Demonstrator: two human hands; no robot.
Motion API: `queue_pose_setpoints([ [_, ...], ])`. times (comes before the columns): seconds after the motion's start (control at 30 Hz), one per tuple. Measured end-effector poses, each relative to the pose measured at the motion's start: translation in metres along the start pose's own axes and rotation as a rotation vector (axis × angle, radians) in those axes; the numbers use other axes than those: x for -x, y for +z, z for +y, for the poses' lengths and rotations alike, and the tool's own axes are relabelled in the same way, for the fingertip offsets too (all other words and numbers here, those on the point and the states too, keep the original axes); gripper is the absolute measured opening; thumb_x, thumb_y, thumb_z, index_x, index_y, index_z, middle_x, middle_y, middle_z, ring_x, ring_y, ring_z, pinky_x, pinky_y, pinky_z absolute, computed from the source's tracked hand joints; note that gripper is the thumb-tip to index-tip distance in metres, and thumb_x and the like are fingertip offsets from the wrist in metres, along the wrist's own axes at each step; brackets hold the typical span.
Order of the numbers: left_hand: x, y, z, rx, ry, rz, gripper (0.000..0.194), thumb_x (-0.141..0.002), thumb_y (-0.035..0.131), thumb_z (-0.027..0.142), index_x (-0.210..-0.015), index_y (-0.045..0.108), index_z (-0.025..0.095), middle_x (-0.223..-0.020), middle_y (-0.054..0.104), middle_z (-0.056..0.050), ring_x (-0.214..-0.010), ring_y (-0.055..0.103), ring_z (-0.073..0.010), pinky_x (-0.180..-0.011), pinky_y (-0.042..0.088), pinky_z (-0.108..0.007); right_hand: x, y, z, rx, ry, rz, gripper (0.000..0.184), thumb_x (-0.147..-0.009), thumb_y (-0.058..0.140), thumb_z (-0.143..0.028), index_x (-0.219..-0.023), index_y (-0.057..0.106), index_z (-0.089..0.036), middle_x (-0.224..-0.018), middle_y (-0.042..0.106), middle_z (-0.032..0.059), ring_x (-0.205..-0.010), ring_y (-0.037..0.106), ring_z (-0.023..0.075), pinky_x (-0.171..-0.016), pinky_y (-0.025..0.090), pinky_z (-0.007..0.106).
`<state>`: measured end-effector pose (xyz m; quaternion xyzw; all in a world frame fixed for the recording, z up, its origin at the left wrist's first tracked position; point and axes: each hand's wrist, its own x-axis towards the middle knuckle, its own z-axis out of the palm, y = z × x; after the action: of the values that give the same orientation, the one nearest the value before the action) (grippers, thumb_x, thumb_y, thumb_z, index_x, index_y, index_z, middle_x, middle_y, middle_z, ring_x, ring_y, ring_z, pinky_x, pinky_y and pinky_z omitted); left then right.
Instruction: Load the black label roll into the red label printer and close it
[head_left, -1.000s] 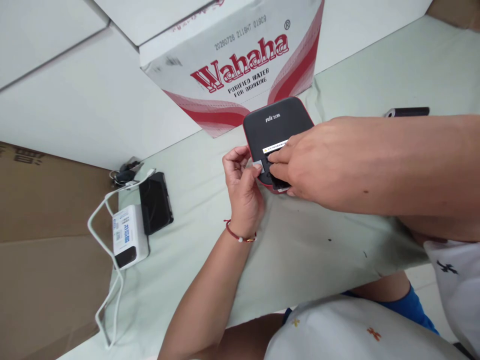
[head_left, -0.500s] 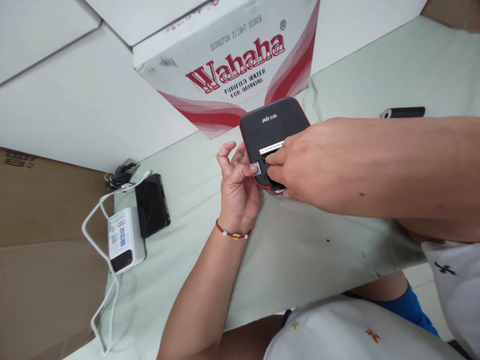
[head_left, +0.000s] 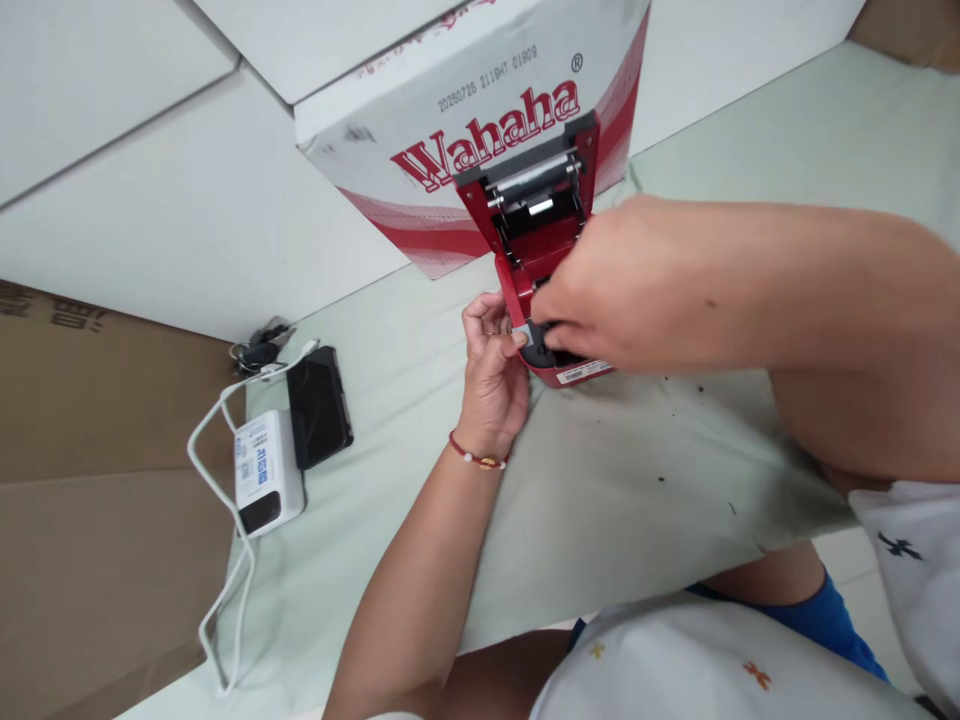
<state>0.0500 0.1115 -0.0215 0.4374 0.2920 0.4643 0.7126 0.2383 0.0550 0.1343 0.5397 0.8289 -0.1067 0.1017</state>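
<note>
A red and black receipt printer [head_left: 552, 376] stands on the cloth-covered table, its lid [head_left: 480, 205] raised and a metal roller [head_left: 534, 180] showing on the lid's inner side. My left hand [head_left: 496, 375] holds the printer's left side, with the thumb pressed on a grey tab [head_left: 523, 333] and the other fingers curled beside the body. Over the printer's opening is my right hand [head_left: 611, 295], its fingers bent and close together at the front part. What those fingertips grip, if anything, is hidden, and the hand covers much of the inside.
Behind the printer stands a Wahaha water carton [head_left: 420, 215]. To the left lie a black phone [head_left: 321, 408], a white power bank [head_left: 289, 470] with a white cable [head_left: 214, 480], and a dark bundle [head_left: 261, 345]. A brown cardboard box [head_left: 97, 480] is at the far left.
The printer's lid has swung up from closed, uncovering its red inside. My right hand has lifted slightly and stays over the front part; my left thumb remains on the grey tab.
</note>
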Motion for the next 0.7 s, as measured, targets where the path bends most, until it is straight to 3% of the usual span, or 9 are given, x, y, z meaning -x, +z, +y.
queue_pose_setpoints([
  [0.1, 0.000, 0.001, -0.003, 0.006, -0.003, 0.009, 0.059, -0.070, 0.101, 0.037, -0.116, 0.064, 0.036, -0.129, 0.069, 0.001, -0.124, 0.067, -0.0203, -0.100, 0.057, -0.029, -0.019, -0.011, 0.001, 0.069, 0.171, 0.077, 0.026, -0.109, 0.052, -0.025, -0.103, 0.076, -0.017, -0.090, 0.073, 0.0111, -0.089, 0.069, 0.0259, -0.085, 0.051, 0.040],
  [0.17, -0.001, 0.000, -0.004, 0.007, 0.003, 0.002, 0.056, -0.072, 0.100, 0.039, -0.115, 0.065, 0.035, -0.129, 0.067, 0.001, -0.123, 0.066, -0.0199, -0.099, 0.056, -0.029, -0.034, -0.010, 0.003, 0.021, 0.235, 0.046, 0.024, -0.107, 0.057, -0.024, -0.113, 0.079, -0.016, -0.097, 0.077, 0.0129, -0.092, 0.072, 0.0273, -0.080, 0.050, 0.037],
  [0.37, -0.003, -0.002, -0.008, 0.010, 0.042, -0.018, 0.055, -0.071, 0.103, 0.044, -0.110, 0.066, 0.033, -0.126, 0.066, 0.001, -0.115, 0.064, -0.0188, -0.097, 0.055, -0.029, -0.067, 0.007, 0.010, -0.002, 0.372, -0.006, 0.031, -0.099, 0.063, -0.016, -0.126, 0.080, -0.014, -0.119, 0.082, 0.0180, -0.114, 0.078, 0.0314, -0.092, 0.059, 0.038],
  [0.57, -0.003, -0.002, -0.010, 0.003, 0.048, -0.022, 0.056, -0.073, 0.102, 0.046, -0.111, 0.064, 0.032, -0.129, 0.064, 0.000, -0.117, 0.063, -0.0196, -0.103, 0.054, -0.032, -0.060, 0.002, 0.006, -0.021, 0.359, 0.004, 0.030, -0.100, 0.065, -0.017, -0.125, 0.080, -0.013, -0.124, 0.082, 0.0198, -0.115, 0.077, 0.0318, -0.093, 0.058, 0.038],
  [0.7, -0.003, 0.000, -0.010, -0.006, 0.064, -0.035, 0.057, -0.074, 0.102, 0.050, -0.111, 0.063, 0.032, -0.133, 0.065, -0.001, -0.122, 0.065, -0.0211, -0.105, 0.055, -0.034, -0.036, -0.011, 0.003, -0.074, 0.358, 0.106, 0.029, -0.107, 0.058, -0.017, -0.118, 0.085, -0.014, -0.109, 0.083, 0.0148, -0.108, 0.076, 0.0275, -0.095, 0.052, 0.038],
])
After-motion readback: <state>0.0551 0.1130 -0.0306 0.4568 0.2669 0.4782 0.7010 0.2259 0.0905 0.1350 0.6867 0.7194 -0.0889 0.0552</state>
